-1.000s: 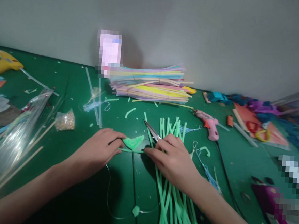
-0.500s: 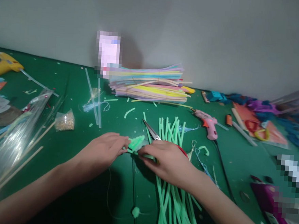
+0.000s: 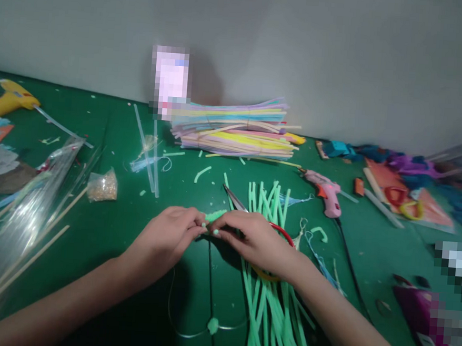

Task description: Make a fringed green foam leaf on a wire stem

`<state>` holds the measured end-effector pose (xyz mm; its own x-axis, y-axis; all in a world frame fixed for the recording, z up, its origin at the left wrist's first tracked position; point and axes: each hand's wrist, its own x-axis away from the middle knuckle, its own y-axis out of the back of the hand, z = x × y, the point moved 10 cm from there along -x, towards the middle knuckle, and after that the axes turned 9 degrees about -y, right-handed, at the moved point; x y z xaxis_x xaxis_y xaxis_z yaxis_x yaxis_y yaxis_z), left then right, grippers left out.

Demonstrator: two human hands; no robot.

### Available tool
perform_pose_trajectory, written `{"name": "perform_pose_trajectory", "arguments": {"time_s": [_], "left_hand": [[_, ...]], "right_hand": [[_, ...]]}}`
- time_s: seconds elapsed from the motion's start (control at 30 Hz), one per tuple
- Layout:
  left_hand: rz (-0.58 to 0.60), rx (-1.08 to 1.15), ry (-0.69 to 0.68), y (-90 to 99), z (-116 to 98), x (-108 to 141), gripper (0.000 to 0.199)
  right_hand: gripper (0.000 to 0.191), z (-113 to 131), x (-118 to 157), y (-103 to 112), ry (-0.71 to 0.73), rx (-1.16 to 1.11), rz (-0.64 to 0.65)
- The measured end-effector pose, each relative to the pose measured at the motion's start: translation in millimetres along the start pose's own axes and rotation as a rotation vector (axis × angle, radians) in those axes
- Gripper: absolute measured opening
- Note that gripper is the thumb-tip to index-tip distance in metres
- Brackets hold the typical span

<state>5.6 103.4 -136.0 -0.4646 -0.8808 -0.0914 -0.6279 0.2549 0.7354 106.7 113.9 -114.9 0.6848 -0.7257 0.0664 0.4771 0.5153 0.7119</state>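
Both hands meet over the green table. My left hand (image 3: 173, 232) pinches one end of a small piece of green pipe cleaner (image 3: 215, 214), its fingers closed. My right hand (image 3: 250, 237) grips the other end with thumb and fingertips; light-green tips poke out between the two hands. Much of the piece is hidden by fingers. Under and beside my right hand lie scissors (image 3: 235, 198) with red and yellow handles and a bundle of light-green pipe cleaners (image 3: 271, 313). Nearer me, a green fuzzy ball (image 3: 213, 326) sits on a thin wire.
Bundles of pastel pipe cleaners (image 3: 233, 136) lie by the wall. A pink glue gun (image 3: 324, 190) with a black cord rests at right, a yellow glue gun (image 3: 12, 100) at far left. A bag of beads (image 3: 102, 185) and clear wrap (image 3: 34, 206) lie left, a purple pouch (image 3: 419, 312) right.
My hands have come closer together, and the green piece between them has turned, showing less of its fuzzy face. The view has shifted slightly.
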Motion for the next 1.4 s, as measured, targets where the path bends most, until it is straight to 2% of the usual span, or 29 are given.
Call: {"name": "perform_pose_trajectory", "arguments": {"time_s": [0.07, 0.13, 0.27, 0.37, 0.47, 0.57, 0.73, 0.93, 1.1, 1.23, 1.3, 1.4], "left_hand": [[-0.012, 0.099, 0.139, -0.5, 9, 1, 0.018], [-0.020, 0.198, 0.220, -2.5, 15, 2, 0.018], [-0.049, 0.403, 0.323, -6.8, 27, 3, 0.020], [-0.047, 0.476, 0.339, -7.3, 28, 1, 0.021], [-0.040, 0.467, 0.295, -2.8, 22, -3, 0.020], [-0.020, 0.434, 0.265, -1.7, 18, -5, 0.019], [-0.087, 0.371, 0.213, 2.6, 16, -9, 0.018], [-0.108, 0.354, 0.214, 0.8, 21, -9, 0.018], [-0.016, 0.413, 0.167, 9.8, 11, -11, 0.023], [0.054, 0.159, 0.025, 23.8, -4, -11, 0.028], [0.105, 0.001, -0.078, 20.1, -9, -10, 0.025], [0.143, -0.094, -0.198, 10.4, -11, -9, 0.023]], "right_hand": [[0.012, 4, 0, -2, 0.042, 0.033, -0.027], [0.011, 7, 0, -4, 0.069, 0.045, -0.053], [0.008, 1, -2, -3, 0.008, 0.019, -0.096], [0.005, -6, -3, -1, -0.072, -0.048, -0.114], [0.013, -10, -4, -1, -0.110, -0.130, -0.105], [0.018, -9, -3, 1, -0.095, -0.118, -0.124], [0.012, -7, -3, -2, -0.052, -0.072, -0.130], [0.011, -4, -3, -5, 0.011, -0.070, -0.133], [0.008, -2, -3, -7, 0.013, -0.086, -0.064], [0.012, -1, -2, -7, 0.018, -0.086, -0.048], [0.014, -2, -2, -8, 0.018, -0.084, -0.059], [0.014, -2, -1, -7, 0.033, -0.037, -0.102]]}}
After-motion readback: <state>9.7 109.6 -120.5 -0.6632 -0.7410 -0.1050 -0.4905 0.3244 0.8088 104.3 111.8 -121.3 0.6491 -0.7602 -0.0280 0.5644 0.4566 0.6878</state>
